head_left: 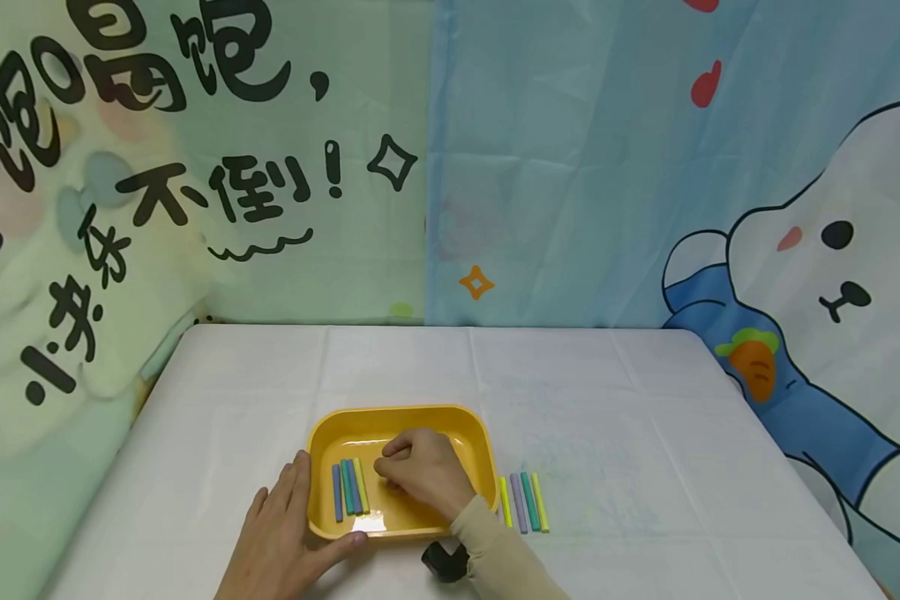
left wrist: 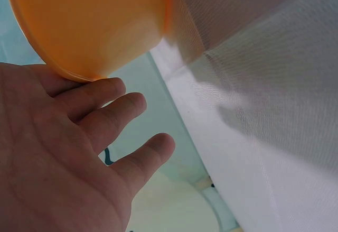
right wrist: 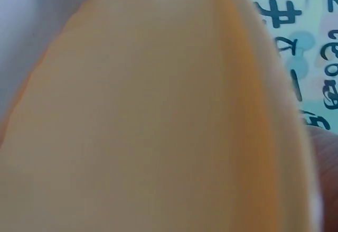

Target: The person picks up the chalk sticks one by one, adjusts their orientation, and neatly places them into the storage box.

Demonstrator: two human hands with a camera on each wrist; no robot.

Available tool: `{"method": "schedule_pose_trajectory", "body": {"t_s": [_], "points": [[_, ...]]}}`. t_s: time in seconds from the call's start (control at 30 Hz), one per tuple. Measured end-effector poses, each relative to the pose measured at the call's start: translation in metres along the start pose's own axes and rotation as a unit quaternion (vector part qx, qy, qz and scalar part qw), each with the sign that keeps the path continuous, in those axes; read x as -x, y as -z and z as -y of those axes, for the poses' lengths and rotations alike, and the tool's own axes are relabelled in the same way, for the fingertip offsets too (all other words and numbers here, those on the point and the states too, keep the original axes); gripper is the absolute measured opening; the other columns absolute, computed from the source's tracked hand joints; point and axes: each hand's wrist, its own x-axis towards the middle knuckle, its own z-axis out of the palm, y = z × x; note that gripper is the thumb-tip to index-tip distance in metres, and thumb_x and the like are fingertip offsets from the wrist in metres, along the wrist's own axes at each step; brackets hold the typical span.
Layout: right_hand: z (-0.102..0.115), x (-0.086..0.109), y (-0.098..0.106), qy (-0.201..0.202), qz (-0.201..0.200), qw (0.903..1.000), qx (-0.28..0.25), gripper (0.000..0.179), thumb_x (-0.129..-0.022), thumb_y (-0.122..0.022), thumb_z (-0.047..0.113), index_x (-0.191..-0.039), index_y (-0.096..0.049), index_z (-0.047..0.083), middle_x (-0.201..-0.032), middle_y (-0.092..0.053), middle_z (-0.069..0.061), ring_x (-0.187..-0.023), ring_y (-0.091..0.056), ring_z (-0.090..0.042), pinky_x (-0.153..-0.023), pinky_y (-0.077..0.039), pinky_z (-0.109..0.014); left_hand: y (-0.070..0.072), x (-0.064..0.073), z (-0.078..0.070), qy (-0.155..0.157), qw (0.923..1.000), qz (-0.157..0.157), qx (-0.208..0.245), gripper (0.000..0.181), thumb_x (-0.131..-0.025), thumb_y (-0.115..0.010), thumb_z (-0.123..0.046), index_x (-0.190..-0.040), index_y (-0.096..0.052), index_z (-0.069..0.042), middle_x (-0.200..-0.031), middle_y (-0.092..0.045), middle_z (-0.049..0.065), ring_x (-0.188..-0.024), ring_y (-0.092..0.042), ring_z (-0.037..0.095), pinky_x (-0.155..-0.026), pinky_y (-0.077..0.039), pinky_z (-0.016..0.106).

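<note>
A yellow tray (head_left: 412, 414) lies on the white-covered table. Several coloured sticks like chalk stand side by side in its left half, among them a blue stick (head_left: 337, 493) and a yellow stick (head_left: 362, 486). My left hand (head_left: 288, 525) rests against the tray's left edge, thumb by the front rim; in the left wrist view its fingers (left wrist: 113, 118) are fairly straight beside the tray wall (left wrist: 95, 31). Over the tray's middle is my right hand (head_left: 427, 473), with curled fingers; whether they pinch anything is hidden. The right wrist view is filled by the blurred tray (right wrist: 142, 110).
More sticks lie in a row on the tablecloth right of the tray, including a purple stick (head_left: 519, 502) and a green stick (head_left: 530, 502). A black wrist camera (head_left: 446, 562) sits under the right wrist. Printed curtains (head_left: 555, 167) hang behind the table (head_left: 645, 433).
</note>
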Motion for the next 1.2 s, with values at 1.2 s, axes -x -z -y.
{"method": "schedule_pose_trajectory", "body": {"t_s": [1.2], "points": [[-0.014, 0.032, 0.056, 0.022, -0.019, 0.9995, -0.015, 0.03, -0.088, -0.074, 0.024, -0.11, -0.073, 0.004, -0.091, -0.074, -0.002, -0.072, -0.072, -0.023, -0.065, -0.058, -0.035, -0.002, 0.0, 0.0, 0.002, 1.0, -0.004, 0.002, 0.132, -0.074, -0.058, -0.088, -0.159, -0.019, 0.006, -0.159, -0.035, 0.024, -0.144, -0.037, 0.04, -0.117, -0.026, 0.063]]}}
